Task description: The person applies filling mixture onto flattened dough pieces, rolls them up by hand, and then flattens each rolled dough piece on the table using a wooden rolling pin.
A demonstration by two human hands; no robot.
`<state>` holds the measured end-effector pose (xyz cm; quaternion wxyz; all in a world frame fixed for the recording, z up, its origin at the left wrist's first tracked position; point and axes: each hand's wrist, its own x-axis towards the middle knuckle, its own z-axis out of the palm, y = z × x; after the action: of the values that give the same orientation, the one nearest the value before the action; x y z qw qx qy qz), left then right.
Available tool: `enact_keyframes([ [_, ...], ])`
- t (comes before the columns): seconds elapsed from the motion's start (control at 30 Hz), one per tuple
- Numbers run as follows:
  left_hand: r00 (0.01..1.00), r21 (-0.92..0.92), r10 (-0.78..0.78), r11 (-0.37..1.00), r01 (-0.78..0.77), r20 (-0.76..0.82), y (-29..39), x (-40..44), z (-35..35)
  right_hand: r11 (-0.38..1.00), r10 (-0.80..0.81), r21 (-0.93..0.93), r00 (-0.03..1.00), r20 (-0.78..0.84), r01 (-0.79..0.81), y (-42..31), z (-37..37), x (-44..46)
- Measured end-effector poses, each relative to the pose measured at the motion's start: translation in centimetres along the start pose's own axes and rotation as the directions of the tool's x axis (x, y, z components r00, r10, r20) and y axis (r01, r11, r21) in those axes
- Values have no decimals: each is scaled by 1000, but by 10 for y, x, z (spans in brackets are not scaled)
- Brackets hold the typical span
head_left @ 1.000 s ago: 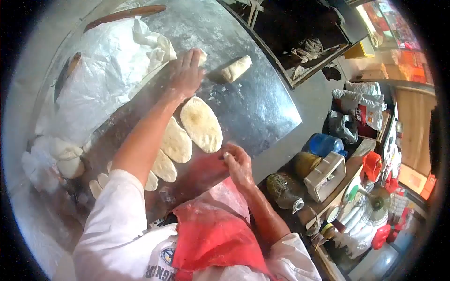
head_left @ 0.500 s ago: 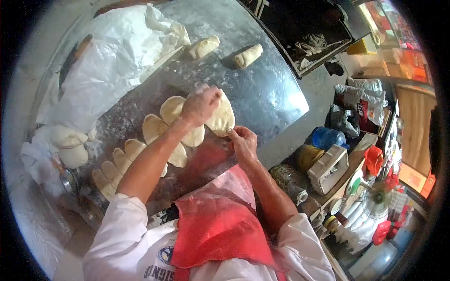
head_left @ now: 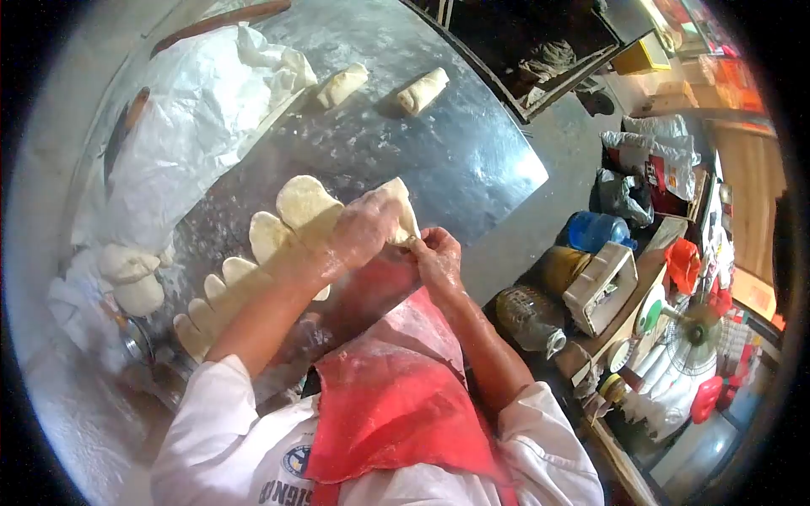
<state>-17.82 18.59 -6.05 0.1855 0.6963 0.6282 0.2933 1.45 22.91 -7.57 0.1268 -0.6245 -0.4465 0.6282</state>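
A flattened piece of dough [head_left: 403, 207] is held near the table's front edge, partly folded over. My right hand [head_left: 440, 258] pinches its near corner between thumb and fingers. Over its left side lies my left hand [head_left: 369, 226], its fingers closed on the dough and slightly blurred. Left of my hands, several flat oval dough pieces lie overlapping in a row, among them a large dough oval [head_left: 305, 202]; my left forearm covers part of the row. Farther back on the metal table [head_left: 371, 152] sit a rolled dough piece [head_left: 423, 91] and another dough roll [head_left: 343, 85].
White plastic sheeting [head_left: 198, 110] covers the back left. A wooden stick [head_left: 221, 27] lies behind it. Dough lumps [head_left: 137, 295] rest at the left. Beyond the table's right edge stand a blue water bottle [head_left: 595, 231], a pale crate [head_left: 601, 287] and a fan [head_left: 693, 333].
My left hand has come down toward me, folding the dough piece that was spread flat. My right hand keeps its pinch at the corner. The view has shifted slightly.
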Motion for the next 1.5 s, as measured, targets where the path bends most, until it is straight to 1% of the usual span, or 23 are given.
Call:
enact_keyframes([
  [0.07, 991, 10, -58, 998, 60, -120, -3, 7, -4, 1000, -16, -8, 1000, 7, 16, 1, 2, 1],
  [0.13, 801, -56, -587, 801, 596, 116, 2, 11, -19, 998, -56, 30, 998, 24, 55, 10, 0, 5],
  [0.17, 978, 139, -198, 973, 186, 71, -11, 2, 2, 998, -61, 28, 998, 30, 60, 13, -2, 7],
  [0.27, 949, -169, -67, 978, 124, 309, 17, -14, 26, 999, 4, 43, 998, 60, -7, 14, -4, 11],
  [0.3, 868, -206, -203, 924, 323, 453, 39, -1, 5, 997, 6, 73, 998, 63, -10, 9, -7, 8],
  [0.33, 865, -204, -213, 920, 334, 455, 47, 0, -2, 994, 8, 105, 998, 67, -15, 7, -9, 6],
  [0.4, 947, 230, -312, 929, 288, 75, 54, 2, -6, 991, -5, 137, 994, 111, -10, 7, -13, 8],
  [0.53, 945, 410, -294, 887, 213, 145, 65, -20, 43, 971, 64, 207, 965, 255, -119, -20, -31, 5],
  [0.57, 948, 123, -304, 949, 292, 93, 73, -17, 48, 971, 65, 203, 961, 270, -123, -23, -34, 7],
  [0.7, 891, -335, -438, 863, 379, -120, 74, 12, 37, 985, -20, 167, 945, 328, -37, -55, -57, 22],
  [0.73, 769, -704, -638, 554, 444, -17, 83, 29, 25, 984, -53, 179, 929, 366, -14, -64, -64, 28],
  [0.8, 742, -608, -659, 639, 470, -119, 73, 39, 30, 985, -140, 153, 899, 414, 82, -74, -71, 39],
  [0.83, 734, -699, -655, 440, 564, 180, 70, 50, 17, 979, -179, 164, 887, 425, 119, -93, -73, 32],
  [0.87, 733, -699, -657, 442, 562, 174, 78, 61, 7, 972, -218, 173, 874, 434, 156, -104, -76, 30],
  [0.93, 713, -570, -699, 567, 595, 49, 90, 78, -4, 957, -282, 83, 826, 488, 278, -100, -94, 47],
  [0.97, 738, -317, -652, 747, 584, -177, 82, 79, 7, 652, -559, -282, 698, 448, 703, -101, -104, 51],
  [1.0, 739, -319, -653, 744, 587, -165, 72, 77, 21, 99, -721, -575, 457, 521, 812, -101, -113, 52],
  [1.07, 846, 522, -275, 687, 506, -457, 46, 70, 50, 92, -591, -650, 566, 574, 755, -103, -126, 58],
  [1.13, 906, 503, -320, 754, 421, -279, 28, 60, 59, -103, -621, -685, 491, 611, 722, -88, -134, 71],
  [1.2, 723, 59, -625, 743, 667, -294, 17, 72, 53, -118, -628, -685, 481, 612, 718, -75, -142, 75],
  [1.23, 708, 161, -541, 732, 662, -455, 21, 77, 56, -135, -631, -682, 468, 619, 719, -71, -145, 72],
  [1.37, 799, 420, -470, 682, 599, -376, 33, 62, 84, 124, -507, -639, 602, 617, 759, -65, -144, 51],
  [1.5, 835, 218, -463, 818, 532, -297, 9, 60, 53, 315, -365, -621, 695, 619, 718, -49, -142, 21],
])
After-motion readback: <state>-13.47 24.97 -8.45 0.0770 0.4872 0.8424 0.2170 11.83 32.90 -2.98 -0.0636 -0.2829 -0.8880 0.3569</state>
